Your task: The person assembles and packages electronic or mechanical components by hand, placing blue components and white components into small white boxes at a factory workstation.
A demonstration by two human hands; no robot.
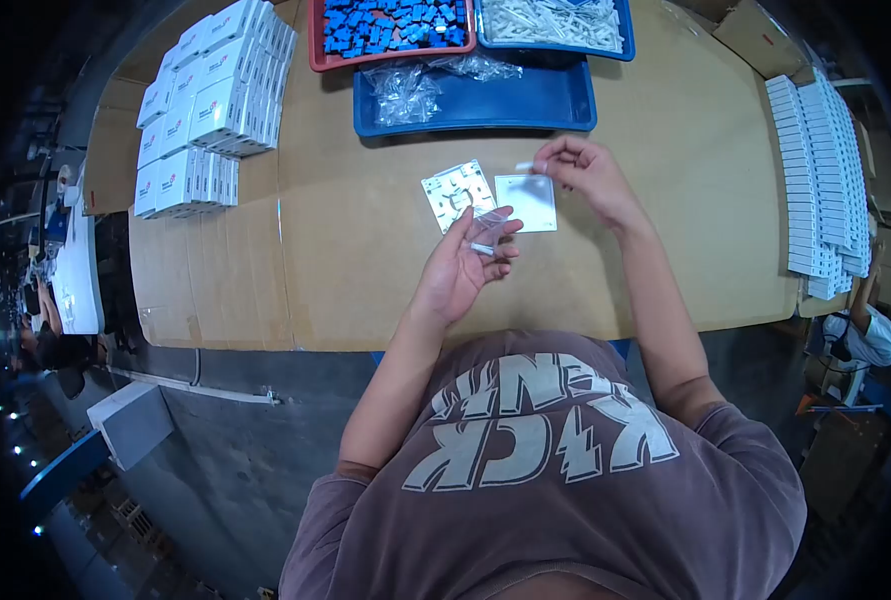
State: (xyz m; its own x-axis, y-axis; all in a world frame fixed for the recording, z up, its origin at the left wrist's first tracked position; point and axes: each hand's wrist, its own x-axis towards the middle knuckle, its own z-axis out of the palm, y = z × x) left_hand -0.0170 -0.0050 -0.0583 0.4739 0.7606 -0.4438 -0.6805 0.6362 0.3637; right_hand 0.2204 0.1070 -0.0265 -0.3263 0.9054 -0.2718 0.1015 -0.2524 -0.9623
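My left hand [457, 268] is palm up, with a small clear plastic bag [488, 230] held between thumb and fingers. A whitish piece shows at the bag's lower end. Above and to the right, my right hand [587, 178] pinches a small white strip-like part [525, 166] between thumb and fingertips. Below that part lies a flat white square plate [527, 204] on the cardboard-covered table. Beside it, just beyond my left fingertips, is a white square frame [455, 190] with cut-outs and moulded details, set at a slight tilt.
A blue tray [485, 118] with clear bags stands ahead. Behind it are a red tray [317, 50] of blue parts and another blue tray [625, 40] of white pieces. White boxes [205, 100] are stacked left, more boxes [820, 180] right. People [870, 335] are at both sides.
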